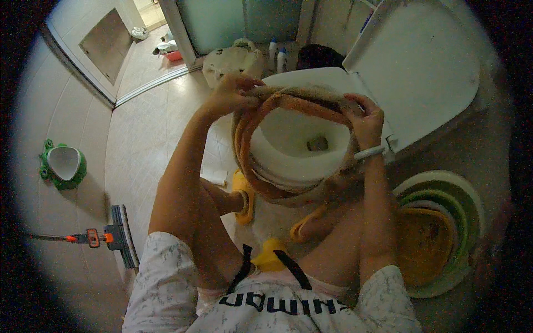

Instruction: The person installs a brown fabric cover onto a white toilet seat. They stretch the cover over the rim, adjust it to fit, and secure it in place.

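Note:
Between my hands I hold a soft, plush toilet seat cover (312,105), a ring in orange and greyish brown, above the bowl of the white toilet (294,136). My left hand (236,94) is closed on its far left part, fingers curled over the fabric. At the far right part, my right hand (365,115) pinches the cover between thumb and fingers; a pale band circles that wrist. The near side of the ring hangs down in front of the bowl. Behind my right hand the white toilet lid (419,66) stands raised. A dark patch shows inside the bowl.
Nested basins (469,194) stand at the right. A green child's urinal (78,175) hangs on the left wall, above a mop head (123,236). Beyond the toilet are white bottles (281,60) and a pale bag-like bundle (232,61). Yellow slippers (244,208) are on my feet.

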Tool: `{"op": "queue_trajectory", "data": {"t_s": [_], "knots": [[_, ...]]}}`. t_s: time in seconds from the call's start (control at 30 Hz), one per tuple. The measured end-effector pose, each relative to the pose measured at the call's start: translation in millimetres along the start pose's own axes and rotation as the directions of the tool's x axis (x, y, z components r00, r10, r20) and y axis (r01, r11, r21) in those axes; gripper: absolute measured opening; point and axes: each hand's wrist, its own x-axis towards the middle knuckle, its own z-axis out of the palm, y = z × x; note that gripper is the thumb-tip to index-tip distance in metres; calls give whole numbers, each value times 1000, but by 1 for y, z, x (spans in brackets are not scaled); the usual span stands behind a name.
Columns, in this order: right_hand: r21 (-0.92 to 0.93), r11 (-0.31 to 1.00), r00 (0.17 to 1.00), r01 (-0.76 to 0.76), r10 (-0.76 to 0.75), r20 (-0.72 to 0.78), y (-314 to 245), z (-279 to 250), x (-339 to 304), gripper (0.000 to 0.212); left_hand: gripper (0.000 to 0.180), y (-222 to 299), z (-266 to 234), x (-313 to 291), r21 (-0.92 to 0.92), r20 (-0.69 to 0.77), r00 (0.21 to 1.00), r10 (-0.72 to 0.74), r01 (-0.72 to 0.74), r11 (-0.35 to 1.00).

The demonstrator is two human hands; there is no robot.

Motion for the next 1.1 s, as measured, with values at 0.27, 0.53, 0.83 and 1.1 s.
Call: {"op": "queue_trajectory", "data": {"t_s": [0.27, 0.53, 0.83, 1.1], "knots": [[95, 995, 999, -19, 23, -45, 5, -13, -3, 20, 58, 31, 16, -3, -576, 137, 990, -42, 114, 810], [208, 975, 997, -80, 76, 28, 6, -25, -12, 25, 54, 36, 39, 7, -434, 150, 986, -67, 126, 892], [443, 874, 979, -200, 162, 123, 6, -50, -12, 27, 32, 59, 46, -2, 112, -123, 989, 82, -68, 991], [651, 757, 981, 57, 78, -176, -3, -48, -8, 12, 15, 34, 60, -18, 669, -534, 777, 333, 148, 729]]}}
